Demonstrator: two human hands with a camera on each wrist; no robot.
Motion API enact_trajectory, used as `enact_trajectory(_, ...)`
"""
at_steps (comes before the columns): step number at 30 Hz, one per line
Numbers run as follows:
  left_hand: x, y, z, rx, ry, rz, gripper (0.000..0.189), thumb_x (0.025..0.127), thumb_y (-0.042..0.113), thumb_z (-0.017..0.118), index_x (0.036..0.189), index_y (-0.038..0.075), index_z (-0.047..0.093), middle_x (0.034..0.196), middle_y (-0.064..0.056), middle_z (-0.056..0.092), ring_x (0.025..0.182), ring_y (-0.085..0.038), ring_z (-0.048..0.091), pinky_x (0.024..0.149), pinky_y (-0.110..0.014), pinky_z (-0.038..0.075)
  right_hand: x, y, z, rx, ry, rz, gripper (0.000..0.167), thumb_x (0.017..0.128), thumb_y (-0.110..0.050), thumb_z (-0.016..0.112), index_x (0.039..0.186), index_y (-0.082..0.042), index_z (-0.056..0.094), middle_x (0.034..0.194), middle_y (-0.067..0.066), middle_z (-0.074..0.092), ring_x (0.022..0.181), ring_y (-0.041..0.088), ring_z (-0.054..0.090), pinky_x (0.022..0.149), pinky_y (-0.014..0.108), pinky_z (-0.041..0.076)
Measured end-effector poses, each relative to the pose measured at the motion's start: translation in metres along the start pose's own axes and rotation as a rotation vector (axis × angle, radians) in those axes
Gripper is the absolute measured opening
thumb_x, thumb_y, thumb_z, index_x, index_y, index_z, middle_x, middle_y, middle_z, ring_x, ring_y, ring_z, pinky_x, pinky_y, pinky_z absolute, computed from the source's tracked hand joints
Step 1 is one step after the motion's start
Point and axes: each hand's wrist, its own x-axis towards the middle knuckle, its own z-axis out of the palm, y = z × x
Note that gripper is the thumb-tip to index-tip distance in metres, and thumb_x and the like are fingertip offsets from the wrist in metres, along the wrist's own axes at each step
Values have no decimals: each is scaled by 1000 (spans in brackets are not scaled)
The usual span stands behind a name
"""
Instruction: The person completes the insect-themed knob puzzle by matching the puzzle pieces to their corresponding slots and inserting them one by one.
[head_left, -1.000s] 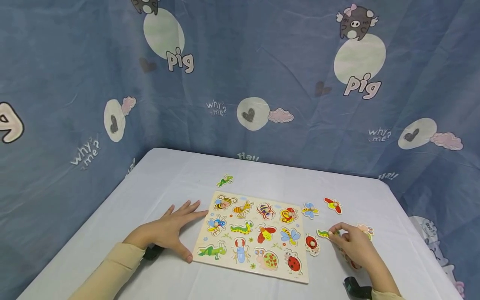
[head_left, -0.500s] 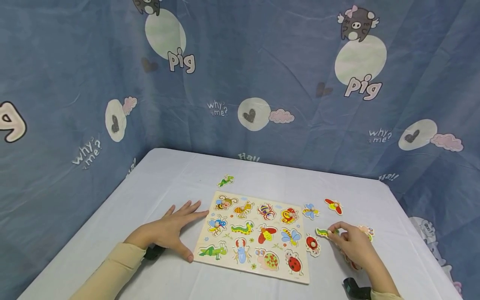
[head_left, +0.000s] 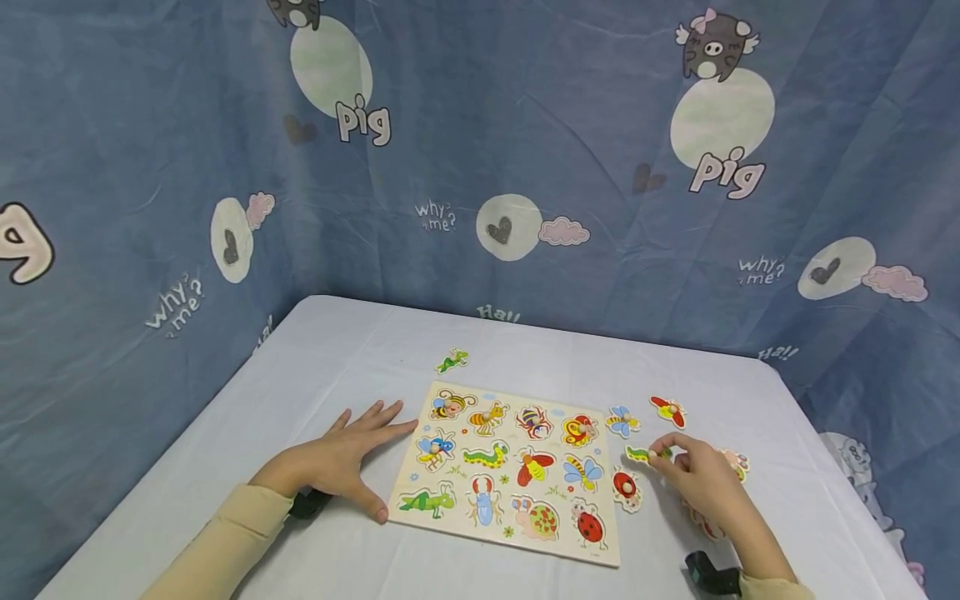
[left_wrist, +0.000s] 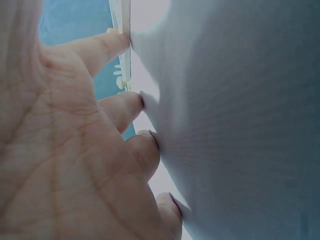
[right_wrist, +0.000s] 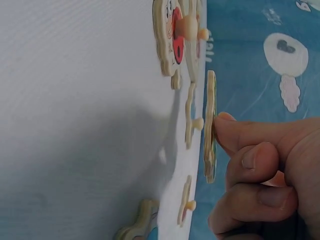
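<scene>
My right hand (head_left: pixel 697 479) pinches a caterpillar puzzle piece (head_left: pixel 636 453) between thumb and finger, beside the right edge of a wooden insect puzzle board (head_left: pixel 506 504). In the right wrist view the held piece (right_wrist: pixel 210 130) appears edge-on, raised off the white tabletop, while the other fingers curl inward. My left hand (head_left: pixel 337 458) rests with fingers spread at the board's left side, its thumb and index fingertip right at the edge. Knobbed pieces sit in the board's upper part, including a bee (head_left: pixel 450 406). A printed caterpillar (head_left: pixel 486 455) shows in the middle row.
Loose pieces lie to the right: a ladybird (head_left: pixel 627 489), a dragonfly (head_left: pixel 622 421), a red-winged beetle (head_left: pixel 667 411) and others partly hidden by my right hand. A grasshopper piece (head_left: pixel 452 360) lies behind the board. A blue printed curtain (head_left: pixel 420 275) hangs behind the table.
My right hand has moved slightly left and away from me, lifting the caterpillar piece. The left hand and the board hold their places.
</scene>
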Motion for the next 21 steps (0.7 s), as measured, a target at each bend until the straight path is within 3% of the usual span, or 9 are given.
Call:
enact_trajectory(11,0,-3,0,5,4,12,133,60,63,100,169,21,36,181,-18,12,167,-52,2,124,-83,-4,6,-15,-4,6,0,-117,18,102,-27,74,114,-14,71,59,-5,39,52,12,37,47,25,31)
enact_trajectory(21,1,-3,1,6,1,13,133,60,63,100,169,21,37,181,-18,13,167,-51,3,124,-83,-4,13,-31,1,9,-20,-132,19,101,-27,76,113,-14,70,61,-5,37,55,13,35,50,24,28)
